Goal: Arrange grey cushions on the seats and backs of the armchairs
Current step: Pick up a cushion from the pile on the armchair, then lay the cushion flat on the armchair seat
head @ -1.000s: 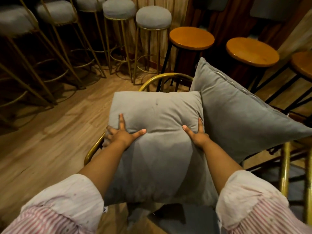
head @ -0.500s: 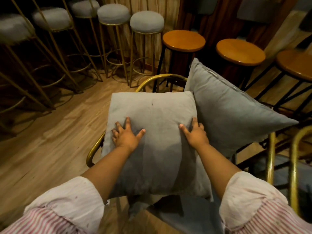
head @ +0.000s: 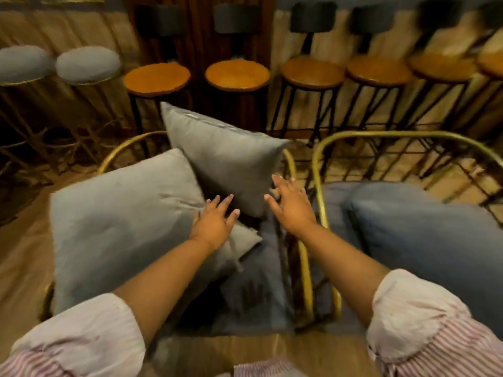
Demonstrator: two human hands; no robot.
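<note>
- We note that both hands have lifted off the front grey cushion (head: 119, 229), where they pressed flat half a second ago.
- Our left hand (head: 213, 221) now hovers at that cushion's right edge, fingers spread wide, holding nothing.
- Our right hand (head: 292, 204) is open, fingers splayed, just beside the rear grey cushion (head: 226, 156); contact cannot be confirmed.
- The front cushion lies tilted on the left armchair (head: 130, 148) seat; the rear cushion leans upright at its back.
- The view has swung right, revealing a second armchair (head: 381, 136) with a blue-grey cushion (head: 424, 240).
- We read no brands, labels or writing.
- The frame is blurred.
</note>
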